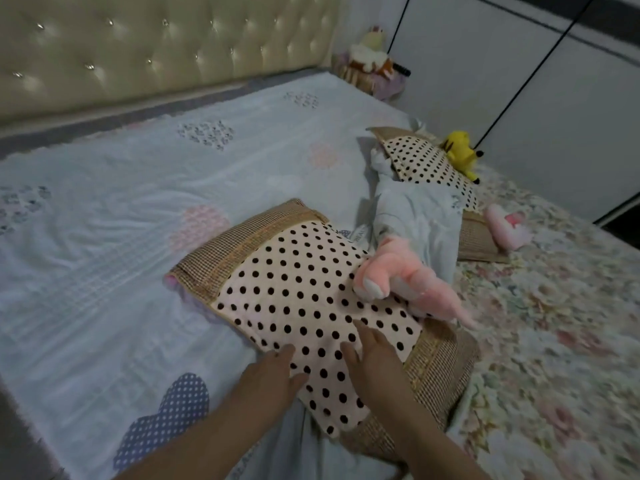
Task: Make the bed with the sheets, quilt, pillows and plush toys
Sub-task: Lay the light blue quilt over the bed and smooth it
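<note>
Near pillow (pixel 298 282): polka-dot face up, woven tan bands at both ends, lying at a slant on the bed. Its far-left end rests on the pale blue sheet (pixel 138 202); its near-right end meets the floral quilt (pixel 554 306).

Left hand (pixel 270 375): fingers straight, resting on the pillow's near edge, gripping nothing. Right hand (pixel 375 358): fingers spread flat on the dotted face, likewise holding nothing.

Pink plush toy (pixel 405 275): lying on the pillow's right edge, partly over the quilt.

Far pillow (pixel 422 161): same pattern, near the bed's right side, with a crumpled pale cloth (pixel 415 216) draped over its near part. Yellow plush toy (pixel 460 152) touches its far edge. A pink item (pixel 507 226) lies on the quilt just beside it; its kind cannot be told.

Open room: the sheet lies bare from the near pillow up to the tufted headboard (pixel 156 46). White wardrobe (pixel 519 81) stands close along the bed's right side.
</note>
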Tool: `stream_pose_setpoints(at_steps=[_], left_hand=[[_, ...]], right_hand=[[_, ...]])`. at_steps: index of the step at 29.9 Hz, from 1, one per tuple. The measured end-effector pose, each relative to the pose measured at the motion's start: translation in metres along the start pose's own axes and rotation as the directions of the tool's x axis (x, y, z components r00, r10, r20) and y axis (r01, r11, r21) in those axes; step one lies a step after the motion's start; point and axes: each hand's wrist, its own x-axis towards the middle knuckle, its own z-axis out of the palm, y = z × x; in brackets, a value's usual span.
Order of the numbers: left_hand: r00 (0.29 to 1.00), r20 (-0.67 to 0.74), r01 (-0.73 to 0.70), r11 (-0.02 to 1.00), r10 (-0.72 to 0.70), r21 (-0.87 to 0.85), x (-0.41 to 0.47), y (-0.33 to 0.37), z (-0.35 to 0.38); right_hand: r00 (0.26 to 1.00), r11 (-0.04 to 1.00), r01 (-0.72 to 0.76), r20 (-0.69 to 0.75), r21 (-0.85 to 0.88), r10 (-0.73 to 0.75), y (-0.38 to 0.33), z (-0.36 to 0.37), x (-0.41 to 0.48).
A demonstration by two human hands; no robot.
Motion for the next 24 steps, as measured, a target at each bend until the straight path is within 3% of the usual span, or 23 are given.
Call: stream_pose_setpoints(at_steps=[4, 6, 9, 11, 16, 19, 24], left_hand=[[0.972, 0.037, 0.234, 0.961, -0.232, -0.147, 0.047, 0.035, 0.010], [0.936, 0.067, 0.351, 0.909, -0.345, -0.227, 0.070, 0.045, 0.016], [0.880, 0.101, 0.467, 0.804, -0.465, -0.367, 0.092, 0.053, 0.020], [0.836, 0.138, 0.533, 0.724, -0.531, -0.438, 0.112, 0.059, 0.027], [0.676, 0.183, 0.678, 0.506, -0.714, -0.533, 0.158, 0.061, 0.045], [0.639, 0.140, 0.687, 0.479, -0.757, -0.547, 0.171, 0.059, 0.054], [0.619, 0.052, 0.720, 0.540, -0.784, -0.436, 0.189, 0.050, 0.072]], right_hand=[[1.000, 1.000, 0.018, 0.020, -0.018, -0.018, 0.037, -0.010, 0.054], [0.993, 0.995, 0.028, 0.117, -0.101, -0.016, 0.050, -0.007, 0.084], [0.986, 0.992, 0.001, 0.165, -0.124, 0.020, 0.056, -0.004, 0.118], [0.988, 0.978, 0.068, 0.153, -0.195, -0.038, 0.061, -0.002, 0.143], [0.966, 0.940, 0.103, 0.260, -0.325, -0.016, 0.054, 0.005, 0.205], [0.950, 0.918, 0.113, 0.312, -0.379, 0.012, 0.044, 0.023, 0.223], [0.972, 0.807, 0.174, 0.229, -0.565, -0.050, 0.045, 0.061, 0.223]])
